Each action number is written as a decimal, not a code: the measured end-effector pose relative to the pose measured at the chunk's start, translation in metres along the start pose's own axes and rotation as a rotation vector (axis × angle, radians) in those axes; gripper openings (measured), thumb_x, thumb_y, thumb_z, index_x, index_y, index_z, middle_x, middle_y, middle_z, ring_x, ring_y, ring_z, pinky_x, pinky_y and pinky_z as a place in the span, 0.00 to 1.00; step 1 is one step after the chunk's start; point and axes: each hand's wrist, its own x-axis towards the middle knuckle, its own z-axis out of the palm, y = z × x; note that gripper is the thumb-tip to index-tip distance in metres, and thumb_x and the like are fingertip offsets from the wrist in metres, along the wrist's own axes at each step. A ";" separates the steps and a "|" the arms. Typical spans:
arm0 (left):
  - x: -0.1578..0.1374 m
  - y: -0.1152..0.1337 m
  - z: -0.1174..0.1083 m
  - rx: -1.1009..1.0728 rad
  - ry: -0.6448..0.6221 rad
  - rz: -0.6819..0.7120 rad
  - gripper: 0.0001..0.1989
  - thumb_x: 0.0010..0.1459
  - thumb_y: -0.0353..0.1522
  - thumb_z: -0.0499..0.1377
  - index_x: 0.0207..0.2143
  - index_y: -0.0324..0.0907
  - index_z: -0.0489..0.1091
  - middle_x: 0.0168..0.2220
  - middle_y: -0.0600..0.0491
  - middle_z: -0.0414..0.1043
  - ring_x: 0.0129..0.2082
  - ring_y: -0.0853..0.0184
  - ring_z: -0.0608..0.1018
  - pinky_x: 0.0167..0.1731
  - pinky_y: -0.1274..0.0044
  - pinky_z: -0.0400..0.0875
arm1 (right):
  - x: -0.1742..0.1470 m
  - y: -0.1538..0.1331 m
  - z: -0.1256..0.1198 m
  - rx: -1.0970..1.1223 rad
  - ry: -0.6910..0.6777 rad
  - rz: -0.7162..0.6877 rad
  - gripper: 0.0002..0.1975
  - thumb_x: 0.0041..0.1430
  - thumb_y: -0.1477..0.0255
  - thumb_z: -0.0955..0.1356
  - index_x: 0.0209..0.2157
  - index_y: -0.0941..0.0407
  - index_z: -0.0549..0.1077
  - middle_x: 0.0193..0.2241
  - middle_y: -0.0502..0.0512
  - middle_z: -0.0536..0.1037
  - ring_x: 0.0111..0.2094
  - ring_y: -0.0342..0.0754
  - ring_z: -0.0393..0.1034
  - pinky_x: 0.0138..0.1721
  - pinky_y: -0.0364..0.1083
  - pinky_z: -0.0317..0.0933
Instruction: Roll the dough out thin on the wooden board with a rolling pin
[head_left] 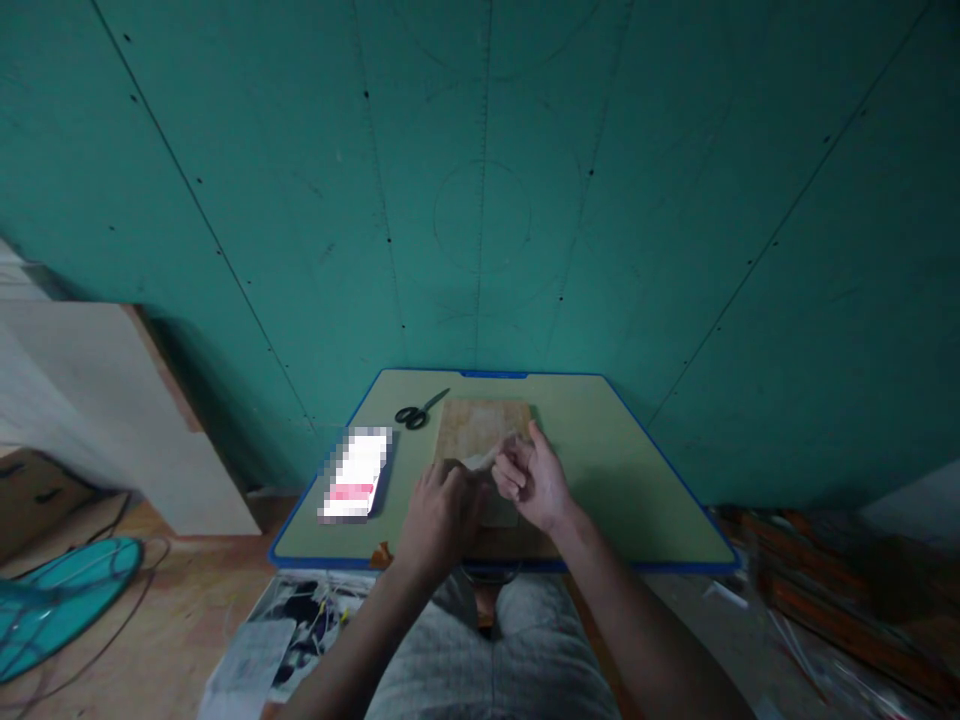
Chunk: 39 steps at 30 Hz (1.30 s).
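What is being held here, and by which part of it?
A thin pale sheet, seemingly by opposite sides, in the left hand and right hand; exact contact is unclear.

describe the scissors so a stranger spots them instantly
Find the blue-edged table in front of the green wall. Near the far-left corner of its wooden board, beyond the bright screen, lie the scissors, set apart by black looped handles and a pointed blade.

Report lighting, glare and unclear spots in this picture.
Head view: dim, darker toward lower right; head view: bright screen washed out and pixelated; head view: soft shadow on the table beside the right hand; head view: pale piece at that hand, too unclear to identify.
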 end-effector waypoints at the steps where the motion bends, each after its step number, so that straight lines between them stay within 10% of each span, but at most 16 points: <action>1: 0.001 0.004 -0.003 -0.054 0.019 -0.010 0.12 0.66 0.36 0.49 0.37 0.41 0.70 0.41 0.46 0.72 0.43 0.62 0.75 0.44 0.71 0.69 | 0.003 0.004 0.004 -0.042 0.074 -0.063 0.27 0.53 0.43 0.64 0.25 0.54 0.72 0.10 0.41 0.57 0.14 0.40 0.51 0.17 0.41 0.47; 7: 0.008 0.038 -0.018 -0.209 -0.316 0.013 0.24 0.65 0.48 0.49 0.32 0.40 0.75 0.31 0.49 0.75 0.30 0.64 0.76 0.29 0.76 0.65 | 0.011 0.019 0.023 -0.425 0.389 -0.377 0.25 0.54 0.44 0.63 0.26 0.54 0.70 0.18 0.45 0.65 0.22 0.43 0.61 0.28 0.44 0.57; 13: 0.007 0.051 -0.017 -0.214 -0.297 -0.054 0.31 0.62 0.53 0.48 0.36 0.37 0.78 0.31 0.45 0.77 0.34 0.58 0.78 0.35 0.72 0.69 | -0.007 0.016 0.034 -0.701 0.437 -0.630 0.19 0.64 0.54 0.58 0.30 0.52 0.69 0.23 0.46 0.65 0.27 0.45 0.62 0.32 0.45 0.60; 27: 0.007 0.052 -0.018 0.029 -0.341 0.075 0.38 0.64 0.54 0.40 0.28 0.35 0.78 0.27 0.42 0.77 0.29 0.57 0.79 0.31 0.71 0.68 | -0.013 0.013 0.037 -0.791 0.329 -0.452 0.10 0.56 0.65 0.59 0.25 0.52 0.66 0.20 0.46 0.64 0.26 0.45 0.62 0.30 0.44 0.58; 39: 0.001 0.038 -0.028 0.007 -0.375 0.192 0.30 0.65 0.50 0.46 0.28 0.38 0.76 0.26 0.46 0.75 0.28 0.62 0.76 0.28 0.74 0.63 | -0.013 0.009 0.038 -1.011 0.159 -0.561 0.09 0.61 0.68 0.59 0.31 0.53 0.68 0.28 0.48 0.72 0.31 0.45 0.67 0.34 0.44 0.60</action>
